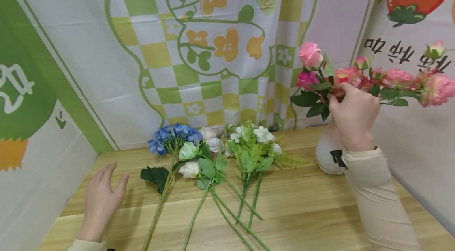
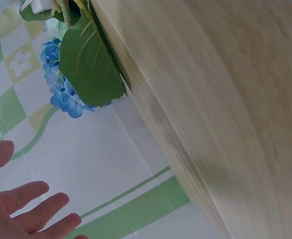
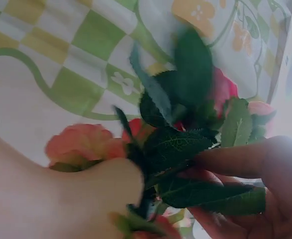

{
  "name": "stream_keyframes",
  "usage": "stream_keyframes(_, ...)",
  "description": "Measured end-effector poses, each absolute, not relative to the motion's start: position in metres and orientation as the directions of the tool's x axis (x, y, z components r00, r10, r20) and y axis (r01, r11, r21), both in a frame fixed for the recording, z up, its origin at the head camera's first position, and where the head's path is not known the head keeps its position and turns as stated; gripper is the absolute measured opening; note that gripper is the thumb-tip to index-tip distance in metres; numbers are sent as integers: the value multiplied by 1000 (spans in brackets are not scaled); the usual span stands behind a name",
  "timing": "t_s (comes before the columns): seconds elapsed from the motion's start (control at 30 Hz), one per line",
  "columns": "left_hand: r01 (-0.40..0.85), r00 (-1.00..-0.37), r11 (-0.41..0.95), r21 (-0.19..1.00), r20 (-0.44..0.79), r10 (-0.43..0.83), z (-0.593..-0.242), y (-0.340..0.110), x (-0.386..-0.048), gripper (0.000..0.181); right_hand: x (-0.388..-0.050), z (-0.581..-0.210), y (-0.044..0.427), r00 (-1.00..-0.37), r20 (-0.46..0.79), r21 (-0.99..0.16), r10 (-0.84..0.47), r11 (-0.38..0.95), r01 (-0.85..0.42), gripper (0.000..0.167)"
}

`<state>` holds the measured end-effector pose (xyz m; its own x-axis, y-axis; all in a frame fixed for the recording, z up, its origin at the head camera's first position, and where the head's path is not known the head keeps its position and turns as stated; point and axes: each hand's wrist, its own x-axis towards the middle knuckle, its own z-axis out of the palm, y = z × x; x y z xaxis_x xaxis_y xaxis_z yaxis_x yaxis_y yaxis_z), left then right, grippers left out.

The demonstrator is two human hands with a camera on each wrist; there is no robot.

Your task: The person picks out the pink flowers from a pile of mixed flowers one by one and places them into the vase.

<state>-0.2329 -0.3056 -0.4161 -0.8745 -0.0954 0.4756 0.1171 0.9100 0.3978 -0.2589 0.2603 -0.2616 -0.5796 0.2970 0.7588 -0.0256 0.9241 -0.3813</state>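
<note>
My right hand [image 1: 355, 115] is above a white vase [image 1: 327, 154], its thumb and fingers pinching a leafy rose stem near the vase mouth. A pale pink rose [image 1: 311, 55] and a magenta rose [image 1: 307, 79] rise beside the fingertips. Coral-pink roses [image 1: 397, 78] lean out to the right behind the hand. In the right wrist view, dark green leaves [image 3: 175, 149] hide most of the stem between the fingers. My left hand [image 1: 103, 197] holds nothing, fingers spread, at the table's left side. Nearest to it is a blue hydrangea [image 1: 174, 138] with a large leaf [image 2: 88, 64].
White roses [image 1: 189, 169] and a bunch of small white flowers with greenery [image 1: 250, 152] lie on the wooden table [image 1: 291, 207], stems toward the front. A printed curtain [image 1: 227, 97] hangs along the table's back edge. More printed cloth stands at both sides.
</note>
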Motion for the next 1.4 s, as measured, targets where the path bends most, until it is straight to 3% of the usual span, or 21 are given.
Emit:
stream_keyframes(0.2, 114, -872, 910, 398, 479, -100, -416, -308, -232, 58, -260, -265, 258, -595, 745, -393, 304, 919, -23, 19)
stream_keyframes(0.4, 106, -874, 912, 396, 474, -104, -416, -309, -231, 58, -261, -253, 248, -515, 811, -415, 279, 894, -170, 28)
stream_keyframes(0.53, 110, -872, 913, 393, 479, -101, -417, -309, -231, 57, -263, -241, 240, -500, 821, -428, 276, 876, -220, 31)
stream_keyframes(0.7, 116, -875, 909, 400, 475, -98, -417, -307, -232, 57, -270, -233, 235, -455, 857, -404, 243, 864, -300, 26)
stream_keyframes(0.87, 103, -877, 908, 405, 467, -109, -417, -307, -232, 57, -277, -234, 235, -464, 865, -351, 192, 892, -286, 16)
stream_keyframes(1.17, 112, -875, 909, 402, 473, -101, -417, -305, -232, 57, -270, -238, 248, -350, 897, -371, 270, 891, -263, 18)
stream_keyframes(1.4, 104, -880, 908, 406, 463, -106, -418, -306, -232, 57, -257, -236, 263, -388, 841, -467, 376, 867, -172, 27)
